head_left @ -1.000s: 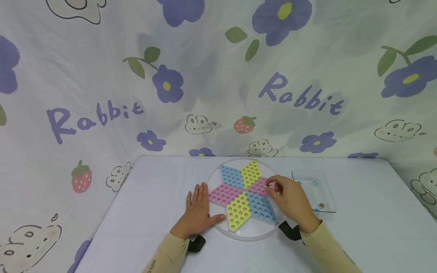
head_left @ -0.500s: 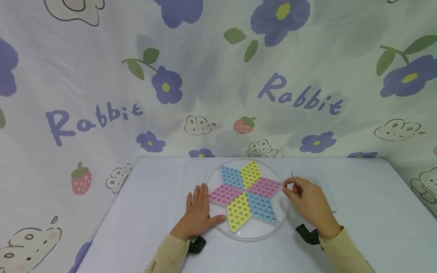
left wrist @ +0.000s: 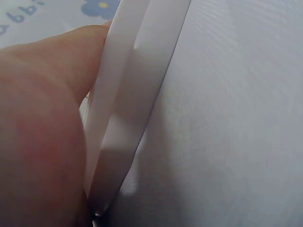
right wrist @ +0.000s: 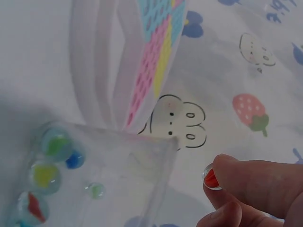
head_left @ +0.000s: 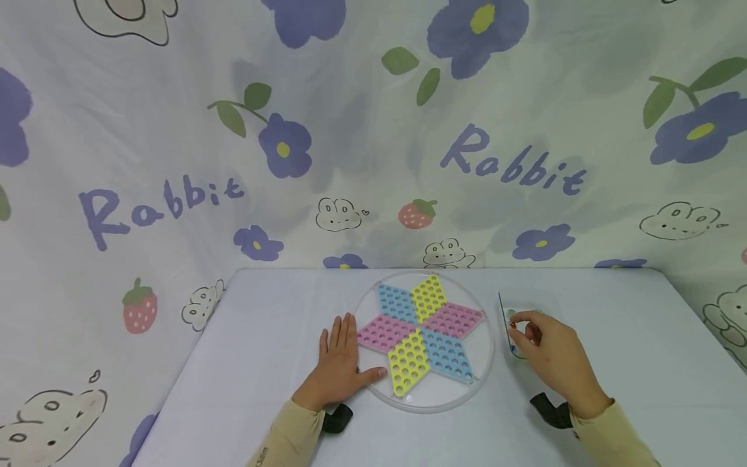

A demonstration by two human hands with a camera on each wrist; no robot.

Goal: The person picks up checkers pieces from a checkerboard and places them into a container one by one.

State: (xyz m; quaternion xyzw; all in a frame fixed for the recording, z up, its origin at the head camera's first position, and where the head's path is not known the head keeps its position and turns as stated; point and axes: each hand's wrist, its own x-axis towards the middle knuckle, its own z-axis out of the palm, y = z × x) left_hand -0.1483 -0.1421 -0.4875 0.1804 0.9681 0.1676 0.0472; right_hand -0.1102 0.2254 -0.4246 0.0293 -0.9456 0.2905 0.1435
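My left hand (head_left: 337, 370) lies flat with straight fingers at the left edge of a round Chinese checkers board (head_left: 408, 363). In the left wrist view that hand (left wrist: 42, 123) rests against the board's thick pale rim (left wrist: 128, 104). Between thumb and fingertips, my right hand (head_left: 554, 353) pinches a clear marble with a red swirl (right wrist: 209, 178). It is held over the left side of a clear box (right wrist: 158, 175), most of which the hand hides in the head view. Inside the box are several marbles, among them a green one (right wrist: 57, 143) and a yellow one (right wrist: 45, 177).
The board carries a six-pointed star of pink, yellow and blue holed sections. A white cloth covers the table (head_left: 262, 337). Behind it hangs a curtain (head_left: 373, 162) printed with flowers, strawberries and rabbits.
My right hand has moved right, from above the board's right pink section to above the clear box, with the red marble still pinched. The left hand has stayed in place.
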